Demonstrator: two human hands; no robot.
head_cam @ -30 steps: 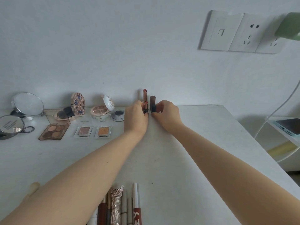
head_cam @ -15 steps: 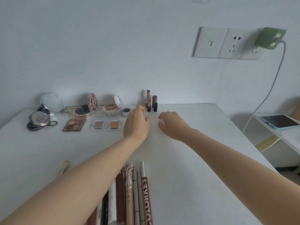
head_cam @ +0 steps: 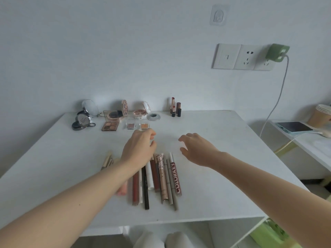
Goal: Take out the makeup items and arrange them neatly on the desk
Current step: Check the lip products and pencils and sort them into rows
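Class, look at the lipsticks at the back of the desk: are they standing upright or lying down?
Upright. The lipsticks stand on end in a tight cluster near the wall, untouched by either hand.

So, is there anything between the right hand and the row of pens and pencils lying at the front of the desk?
Nothing visible stands in the way. The right hand hovers over bare desk just right of the row of pens and pencils, holding nothing. The left hand hangs above the row's far ends, covering some of them from view.
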